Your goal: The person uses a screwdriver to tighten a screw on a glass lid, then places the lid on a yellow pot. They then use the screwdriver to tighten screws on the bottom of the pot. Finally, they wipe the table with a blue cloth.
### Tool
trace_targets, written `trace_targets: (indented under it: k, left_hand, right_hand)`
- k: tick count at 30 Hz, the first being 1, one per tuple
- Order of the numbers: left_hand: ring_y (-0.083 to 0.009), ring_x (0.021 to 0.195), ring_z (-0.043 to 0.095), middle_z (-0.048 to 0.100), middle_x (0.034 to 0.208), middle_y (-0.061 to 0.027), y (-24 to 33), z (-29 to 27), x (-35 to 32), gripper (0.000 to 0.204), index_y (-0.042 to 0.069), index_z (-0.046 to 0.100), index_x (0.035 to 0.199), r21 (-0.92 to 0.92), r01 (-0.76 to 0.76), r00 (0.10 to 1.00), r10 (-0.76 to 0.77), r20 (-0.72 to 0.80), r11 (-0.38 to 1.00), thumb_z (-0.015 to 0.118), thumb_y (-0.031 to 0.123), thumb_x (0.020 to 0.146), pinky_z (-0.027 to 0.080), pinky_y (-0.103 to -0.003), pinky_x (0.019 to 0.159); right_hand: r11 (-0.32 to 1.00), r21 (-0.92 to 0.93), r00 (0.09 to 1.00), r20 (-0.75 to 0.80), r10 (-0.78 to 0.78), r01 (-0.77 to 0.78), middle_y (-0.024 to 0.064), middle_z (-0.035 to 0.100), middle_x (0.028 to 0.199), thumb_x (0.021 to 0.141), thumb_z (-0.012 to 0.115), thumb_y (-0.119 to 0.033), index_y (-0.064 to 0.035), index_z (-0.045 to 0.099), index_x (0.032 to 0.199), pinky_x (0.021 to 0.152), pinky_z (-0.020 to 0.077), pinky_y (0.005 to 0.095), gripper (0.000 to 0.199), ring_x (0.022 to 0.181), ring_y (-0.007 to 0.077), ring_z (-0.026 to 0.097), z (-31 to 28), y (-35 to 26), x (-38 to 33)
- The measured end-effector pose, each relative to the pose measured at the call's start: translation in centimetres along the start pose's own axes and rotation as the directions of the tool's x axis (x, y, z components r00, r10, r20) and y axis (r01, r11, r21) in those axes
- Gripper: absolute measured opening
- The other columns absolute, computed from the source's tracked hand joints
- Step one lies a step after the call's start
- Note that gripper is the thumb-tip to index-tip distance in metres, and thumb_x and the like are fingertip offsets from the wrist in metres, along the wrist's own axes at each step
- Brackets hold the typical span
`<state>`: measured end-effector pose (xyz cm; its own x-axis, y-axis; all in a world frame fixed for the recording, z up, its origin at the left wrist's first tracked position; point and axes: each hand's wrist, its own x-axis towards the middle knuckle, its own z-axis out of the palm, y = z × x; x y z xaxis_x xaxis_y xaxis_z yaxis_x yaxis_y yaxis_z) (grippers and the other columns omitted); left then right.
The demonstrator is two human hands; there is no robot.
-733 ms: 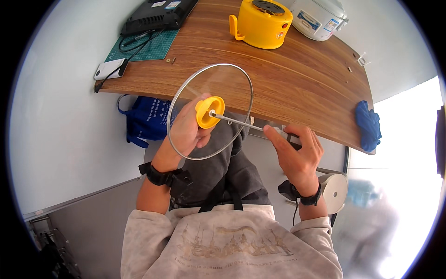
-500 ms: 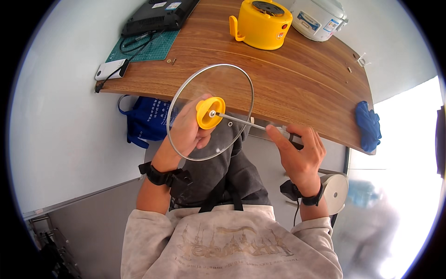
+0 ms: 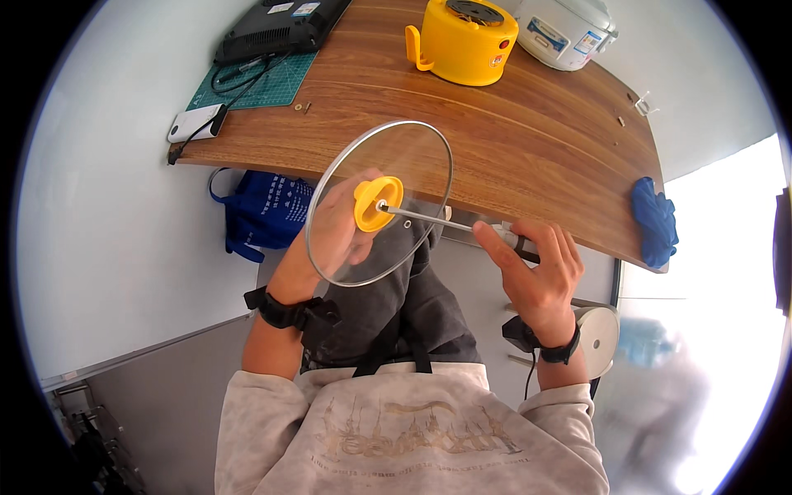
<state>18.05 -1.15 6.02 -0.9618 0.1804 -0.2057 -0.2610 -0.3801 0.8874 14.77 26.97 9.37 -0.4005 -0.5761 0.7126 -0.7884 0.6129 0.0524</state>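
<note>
Lid, one round glass disc with one yellow knob, stands on edge above the lap, before the table. Left hand grips the knob behind the glass. Right hand is curled around one screwdriver, tip at the knob's centre.

On the tabletop, the yellow cooker at the far edge carries a small pale label low on its side, next to a red dot. Just right of it, the white rice cooker bears a rectangular label — blue and white — and a second small one with blue and red. At the far left, the black appliance has two small white stickers on top — print too small to tell.
</note>
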Motion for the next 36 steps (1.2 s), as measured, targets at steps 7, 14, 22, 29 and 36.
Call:
trace_targets:
  k: [7, 14, 22, 29, 36]
  left_hand:
    - [-0.0047, 0.045, 0.040, 0.048, 0.071, -0.0002, 0.6, 1.3, -0.3, 0.037, 0.008, 0.054, 0.124, 0.470, -0.032, 0.997, 0.062, -0.050, 0.882, 0.039, 0.038, 0.107, 0.031, -0.019, 0.040]
    - [-0.0056, 0.043, 0.043, 0.048, 0.069, 0.0006, 0.3, 1.8, -0.8, 0.039, 0.008, 0.054, 0.115, 0.473, -0.070, 0.985, 0.137, -0.108, 0.878, 0.034, 0.041, 0.109, 0.033, -0.019, 0.041]
    - [-0.0082, 0.053, 0.053, 0.052, 0.094, -0.0050, 0.6, 0.4, -0.9, 0.040, 0.004, 0.043, 0.139, 0.422, -0.138, 0.988, 0.156, -0.007, 0.896, 0.043, 0.029, 0.107, 0.041, -0.022, 0.048]
    - [-0.0082, 0.053, 0.053, 0.054, 0.079, -0.0032, 2.2, 1.5, -1.1, 0.021, 0.004, 0.049, 0.119, 0.409, -0.084, 0.994, 0.108, -0.035, 0.909, 0.042, 0.021, 0.109, 0.043, -0.024, 0.047]
    - [-0.0120, 0.045, 0.051, 0.053, 0.071, -0.0072, 0.6, 1.5, -0.2, 0.019, 0.006, 0.046, 0.105, 0.653, -0.377, 0.885, 0.464, 0.044, 0.657, 0.038, 0.024, 0.110, 0.039, -0.025, 0.044]
  right_hand:
    - [0.993, -0.028, 0.988, 0.101, -0.113, 0.117, 0.0003, 0.052, 0.089, 0.057, 0.070, -0.010, -0.0183, 0.078, 0.107, 0.056, 0.0447, 0.0275, 0.052, 0.068, 0.0136, 0.052, -1.9, 0.4, 0.7]
    - [0.996, 0.072, 0.988, 0.136, -0.071, 0.062, -0.0003, 0.054, 0.090, 0.059, 0.073, -0.001, -0.0165, 0.076, 0.112, 0.051, 0.0443, 0.0256, 0.056, 0.063, 0.0124, 0.050, -0.9, 0.2, -0.7]
    - [0.881, 0.384, 0.956, 0.201, 0.213, -0.277, 0.0046, 0.057, 0.085, 0.077, 0.077, 0.000, -0.0137, 0.072, 0.118, 0.049, 0.0455, 0.0324, 0.044, 0.057, 0.0190, 0.056, 0.8, -2.6, -2.4]
    - [0.713, 0.533, 0.888, 0.318, 0.331, -0.456, 0.0069, 0.060, 0.082, 0.083, 0.076, -0.001, -0.0106, 0.070, 0.122, 0.052, 0.0460, 0.0326, 0.041, 0.057, 0.0214, 0.054, 0.9, -4.5, -2.6]
    - [0.467, 0.631, 0.784, 0.531, 0.323, -0.619, 0.0072, 0.057, 0.073, 0.087, 0.074, -0.004, -0.0081, 0.067, 0.128, 0.052, 0.0406, 0.0270, 0.042, 0.058, 0.0143, 0.049, 0.7, -4.0, -2.6]
